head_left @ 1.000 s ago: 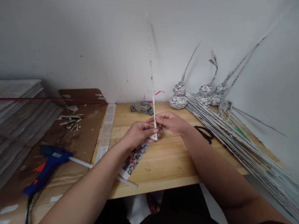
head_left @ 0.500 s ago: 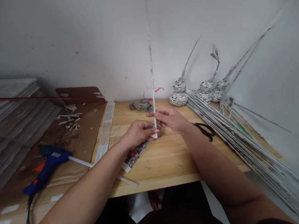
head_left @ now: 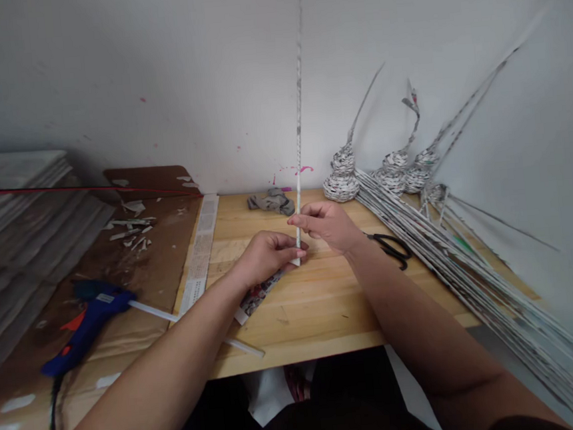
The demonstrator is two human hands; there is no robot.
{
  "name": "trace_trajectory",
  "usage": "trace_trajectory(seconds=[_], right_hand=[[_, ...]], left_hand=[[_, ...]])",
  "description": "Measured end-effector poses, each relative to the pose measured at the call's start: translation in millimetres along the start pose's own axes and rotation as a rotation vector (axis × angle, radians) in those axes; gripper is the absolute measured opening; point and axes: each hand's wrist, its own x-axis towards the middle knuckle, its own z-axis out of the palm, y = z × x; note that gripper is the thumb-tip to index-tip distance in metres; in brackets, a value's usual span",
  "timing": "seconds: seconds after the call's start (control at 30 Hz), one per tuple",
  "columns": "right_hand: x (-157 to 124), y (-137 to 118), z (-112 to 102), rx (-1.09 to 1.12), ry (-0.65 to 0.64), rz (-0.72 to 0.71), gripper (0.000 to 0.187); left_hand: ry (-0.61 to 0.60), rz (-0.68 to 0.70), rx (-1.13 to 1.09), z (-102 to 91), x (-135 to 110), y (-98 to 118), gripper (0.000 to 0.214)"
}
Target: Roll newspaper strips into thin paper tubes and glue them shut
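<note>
A long thin rolled newspaper tube (head_left: pixel 299 107) stands nearly upright between my hands, leaning a little to the right at its top. My left hand (head_left: pixel 269 259) pinches the tube's bottom end between thumb and fingers. Just above, my right hand (head_left: pixel 328 223) grips the tube with thumb and fingertips. A printed newspaper strip (head_left: pixel 259 297) slants down and left from the tube's base, partly hidden by my left hand and forearm. Behind my hands lies a crumpled grey cloth (head_left: pixel 271 203). Black-handled scissors (head_left: pixel 394 248) rest right of my right wrist, their blades hidden.
On the left are a blue glue gun (head_left: pixel 88 326) with a glue stick, paper scraps (head_left: pixel 132 232) and a stack of paper (head_left: pixel 18 191). A newspaper strip (head_left: pixel 200 249) lies along the table. Woven paper gourd shapes (head_left: pixel 341 177) and a bundle of paper tubes (head_left: pixel 435 255) occupy the right.
The tube's upper end has tilted to the right. The strip below it shows less of its length. Both hands keep their hold in nearly the same place.
</note>
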Motion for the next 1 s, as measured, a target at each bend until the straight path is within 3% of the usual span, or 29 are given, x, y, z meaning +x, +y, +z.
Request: trace_trajectory(seconds=[0.1, 0.23, 0.4, 0.6, 1.0], right_hand=[[0, 0, 1, -0.018, 0.046, -0.036, 0.036], [0, 2, 0, 0.002, -0.078, 0.009, 0.035], [1, 4, -1, -0.041, 0.070, -0.035, 0.037], [-4, -3, -10, -0.006, -0.167, 0.018, 0.038], [-5, -8, -5, -0.034, -0.239, 0.040, 0.031]], left_hand=[[0.002, 0.009, 0.030, -0.2, 0, 0, 0.023], [-0.017, 0.005, 0.028, -0.8, 1, -3, 0.024], [-0.010, -0.003, 0.018, -1.1, 2, -6, 0.023], [-0.011, -0.005, -0.029, -1.5, 0, -2, 0.027], [0.076, 0.012, -0.167, 0.4, 2, 0, 0.033]])
